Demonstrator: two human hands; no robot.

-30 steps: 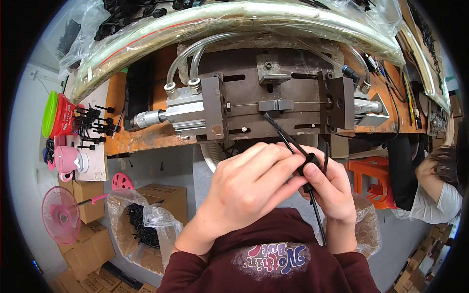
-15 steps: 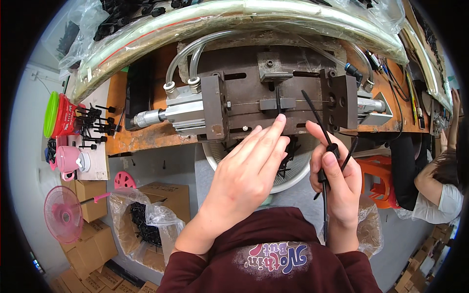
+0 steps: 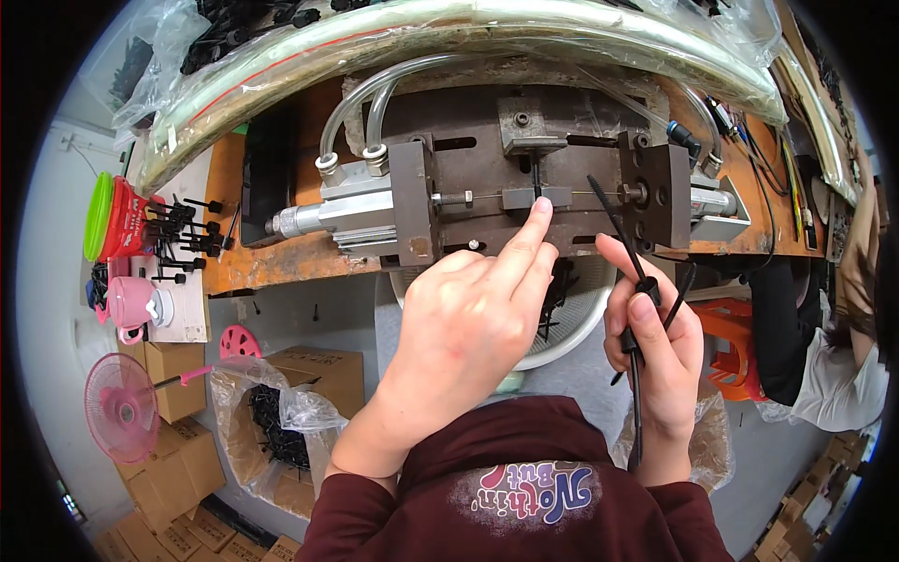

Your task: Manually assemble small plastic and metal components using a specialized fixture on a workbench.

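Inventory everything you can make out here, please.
Slotted metal fixture: one, dark brown, centre
Rectangular metal block: one, grey, mid-fixture
Thin rod: one, black, at the block
Slim bristle-tipped rods: at least two, black, right hand
Plastic tubes: several, clear, above fixture
Long plastic-wrapped bundle: at least one, pale green, bench back
Wooden bench: one, orange-brown, under fixture
Round mesh basket: one, white, below bench edge
Caged fan: one, pink, left
Handled plastic cup: one, pink, left
Round plastic tub: one, red, left
Cardboard boxes: several, brown, lower left
Plastic stool: one, orange, right
Co-worker: one, pale top, far right
Left hand: one, maroon sleeve, index fingertip at thin rod
Right hand: one, maroon sleeve, grip on slim rods
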